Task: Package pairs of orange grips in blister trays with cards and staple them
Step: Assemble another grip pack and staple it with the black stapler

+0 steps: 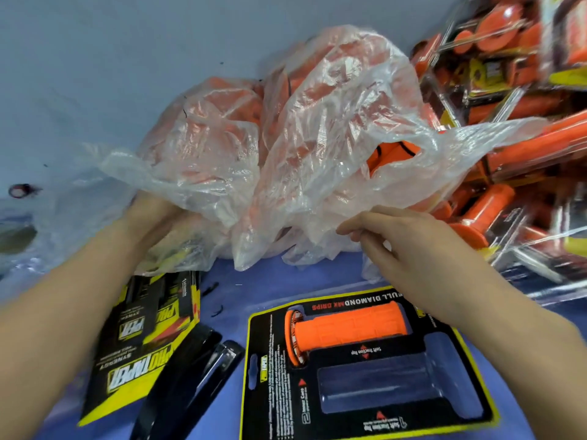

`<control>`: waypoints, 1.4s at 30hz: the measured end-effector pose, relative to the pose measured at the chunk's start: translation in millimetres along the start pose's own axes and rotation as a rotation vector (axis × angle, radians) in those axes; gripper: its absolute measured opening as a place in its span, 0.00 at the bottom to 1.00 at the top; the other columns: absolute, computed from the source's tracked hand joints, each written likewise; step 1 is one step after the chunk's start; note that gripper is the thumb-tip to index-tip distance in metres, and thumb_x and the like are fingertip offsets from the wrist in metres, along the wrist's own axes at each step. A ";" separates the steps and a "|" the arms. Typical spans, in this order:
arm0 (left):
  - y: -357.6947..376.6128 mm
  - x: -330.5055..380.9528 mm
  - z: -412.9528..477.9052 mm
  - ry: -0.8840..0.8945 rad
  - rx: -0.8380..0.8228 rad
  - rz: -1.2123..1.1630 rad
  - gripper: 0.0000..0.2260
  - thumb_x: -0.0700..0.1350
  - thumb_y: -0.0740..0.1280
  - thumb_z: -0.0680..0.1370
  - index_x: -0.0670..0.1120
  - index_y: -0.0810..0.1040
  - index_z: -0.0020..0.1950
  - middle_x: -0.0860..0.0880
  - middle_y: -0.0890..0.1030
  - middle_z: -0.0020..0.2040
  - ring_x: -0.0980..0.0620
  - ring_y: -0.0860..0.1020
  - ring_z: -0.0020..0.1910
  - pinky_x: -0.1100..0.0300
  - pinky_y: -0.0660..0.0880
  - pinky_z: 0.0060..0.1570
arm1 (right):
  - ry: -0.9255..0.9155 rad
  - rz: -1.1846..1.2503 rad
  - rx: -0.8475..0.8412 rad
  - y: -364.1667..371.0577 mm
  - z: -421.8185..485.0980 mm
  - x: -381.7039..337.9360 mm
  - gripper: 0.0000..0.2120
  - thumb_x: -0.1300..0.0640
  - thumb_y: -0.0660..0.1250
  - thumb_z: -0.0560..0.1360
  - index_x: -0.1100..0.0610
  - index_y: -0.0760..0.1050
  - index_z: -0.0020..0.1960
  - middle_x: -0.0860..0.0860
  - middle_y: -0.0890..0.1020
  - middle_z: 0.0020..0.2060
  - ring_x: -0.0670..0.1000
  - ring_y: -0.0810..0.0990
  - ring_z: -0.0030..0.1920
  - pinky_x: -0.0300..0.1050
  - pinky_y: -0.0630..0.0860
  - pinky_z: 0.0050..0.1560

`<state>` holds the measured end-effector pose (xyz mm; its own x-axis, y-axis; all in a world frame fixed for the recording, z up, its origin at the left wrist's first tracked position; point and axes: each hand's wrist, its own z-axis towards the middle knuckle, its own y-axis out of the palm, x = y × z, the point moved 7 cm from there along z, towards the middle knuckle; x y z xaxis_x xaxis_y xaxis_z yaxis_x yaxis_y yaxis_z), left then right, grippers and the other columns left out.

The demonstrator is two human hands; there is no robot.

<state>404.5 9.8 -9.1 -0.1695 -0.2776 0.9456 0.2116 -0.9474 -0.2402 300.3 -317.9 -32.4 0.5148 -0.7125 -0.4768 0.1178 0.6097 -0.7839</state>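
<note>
Lying closest on the blue-covered desk (270, 281), a clear moulded blister tray (397, 389) is resting on a black-and-yellow printed card (273, 385). One orange ribbed rubber grip (349, 328) is sitting in its far cavity, long axis running left to right, and the near cavity is standing empty. What looks like a glossy black stapler (190, 376) is lying just left of it, beside a stack of matching cards (136, 344). The partner grip is probably waiting in the crinkled translucent plastic bag (286, 138) beyond both hands, where a gap in the film is showing loose orange grips (394, 154) above the right hand (397, 236). That hand is the nearer one; its fingers (349, 230) are bunching together and pinching the bag's thin near edge. The left hand (152, 217) is reaching under the bag's left fold, blurred and half covered, so I cannot tell whether it is gripping the film or only lifting it. Finished shiny packs (508, 90) are piling up at the right.
</note>
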 end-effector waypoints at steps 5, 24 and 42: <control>-52.5 24.8 -72.8 0.017 0.437 0.013 0.04 0.37 0.64 0.80 0.42 0.78 0.51 0.43 0.81 0.48 0.47 0.83 0.44 0.52 0.81 0.49 | -0.177 -0.089 -0.131 35.5 -6.8 -46.9 0.19 0.60 0.59 0.79 0.42 0.73 0.66 0.45 0.75 0.60 0.53 0.73 0.60 0.52 0.71 0.58; -9.6 64.9 -202.0 0.142 0.293 -0.455 0.08 0.44 0.67 0.78 0.44 0.77 0.56 0.51 0.85 0.47 0.54 0.84 0.47 0.61 0.80 0.47 | -0.330 -0.253 -0.222 96.0 -16.6 -71.9 0.16 0.64 0.64 0.73 0.45 0.64 0.45 0.46 0.67 0.67 0.53 0.69 0.62 0.47 0.62 0.52; 170.7 97.9 -256.6 0.175 -0.057 0.846 0.08 0.53 0.58 0.77 0.51 0.72 0.45 0.49 0.75 0.40 0.46 0.72 0.42 0.50 0.67 0.39 | 0.076 -0.280 0.233 -44.4 -79.3 17.2 0.14 0.68 0.64 0.73 0.55 0.81 0.53 0.53 0.82 0.51 0.63 0.77 0.52 0.60 0.72 0.54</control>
<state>177.1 -220.0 -13.8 -0.1237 -0.9088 0.3983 0.2853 -0.4171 -0.8629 236.6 -384.8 -37.4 0.3718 -0.8813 -0.2916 0.4397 0.4438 -0.7809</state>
